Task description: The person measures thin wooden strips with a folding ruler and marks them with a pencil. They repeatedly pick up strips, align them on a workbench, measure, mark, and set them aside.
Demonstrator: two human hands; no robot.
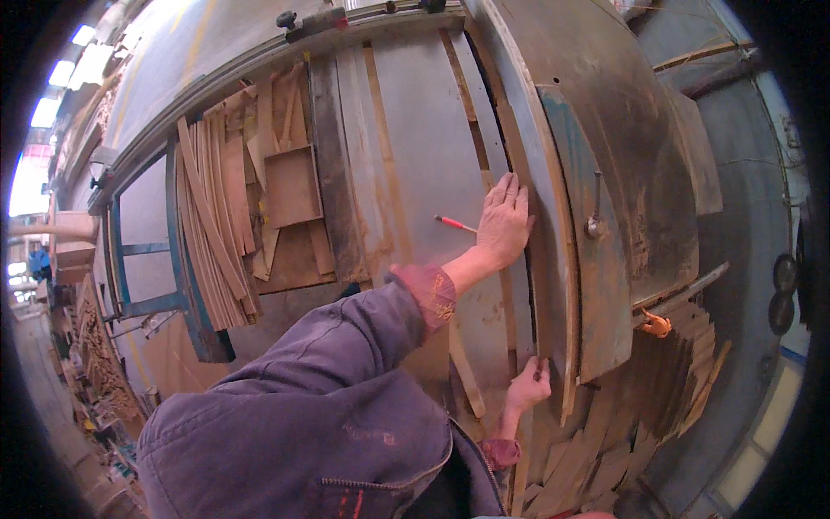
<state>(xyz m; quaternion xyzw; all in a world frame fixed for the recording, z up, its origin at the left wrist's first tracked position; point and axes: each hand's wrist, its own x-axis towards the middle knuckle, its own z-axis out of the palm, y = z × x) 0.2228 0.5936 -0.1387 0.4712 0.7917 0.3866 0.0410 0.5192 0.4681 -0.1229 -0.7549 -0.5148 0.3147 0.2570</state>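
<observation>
A long, narrow wood strip (pixel 546 305) lies on a metal saw table (pixel 425 130), alongside a long fence (pixel 559 227) with a wooden edge. My left hand (pixel 504 224) rests palm down on the strip, its fingers stretched forward and nothing visibly gripped. Closer to my body, my right hand (pixel 528 389) pinches the near end of the strip between thumb and fingers. A red pencil (pixel 456 224) lies on the table beside my left hand, its rear end hidden by the hand. A dark gap runs along the strip's left side.
Thin wood strips (pixel 217 227) and a shallow wooden box (pixel 293 185) lie on the left. Right of the fence stand a metal panel with a lever handle (pixel 593 226) and an orange clamp-like item (pixel 656 324). Stacked boards (pixel 674 370) lean below.
</observation>
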